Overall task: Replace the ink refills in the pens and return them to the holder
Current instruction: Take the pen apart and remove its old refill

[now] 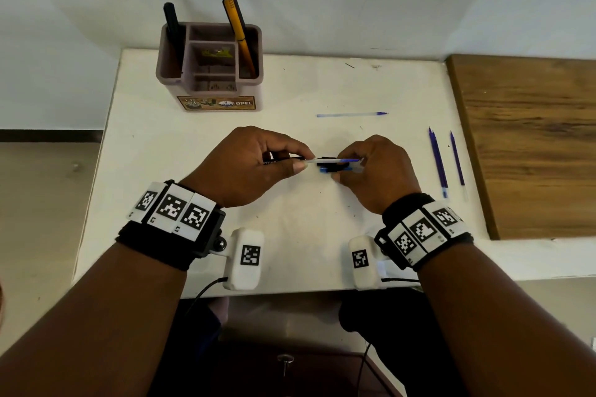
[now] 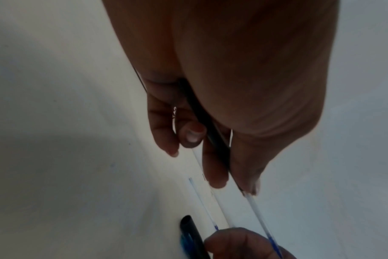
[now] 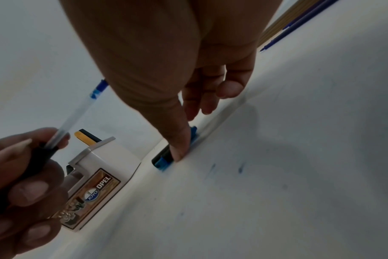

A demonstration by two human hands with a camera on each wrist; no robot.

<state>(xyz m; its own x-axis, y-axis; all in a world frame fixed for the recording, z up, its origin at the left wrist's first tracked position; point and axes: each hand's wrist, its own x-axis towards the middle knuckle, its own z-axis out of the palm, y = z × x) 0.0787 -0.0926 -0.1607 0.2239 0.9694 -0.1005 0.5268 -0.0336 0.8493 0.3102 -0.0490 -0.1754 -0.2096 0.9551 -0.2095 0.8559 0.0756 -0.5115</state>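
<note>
Centre of the head view: left hand [image 1: 254,167] grips a black pen barrel [image 2: 207,126], a nearly empty refill [image 1: 333,160] sticking out of it toward frame right. Right hand [image 1: 374,171] presses its thumb on a black-and-blue pen cap [image 3: 164,157] lying on the white table [image 1: 290,229]; whether it grasps the cap, cannot tell. Holder [image 1: 211,68] upper left, two pens in it. Spare refills [image 1: 446,161] at right edge.

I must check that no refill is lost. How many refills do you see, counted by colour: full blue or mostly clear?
Full blue refills, lying at the right of the table: 2
Mostly clear refill lying loose: 1
Mostly clear refill in the black barrel, held by the left hand: 1
Total: 4
</note>
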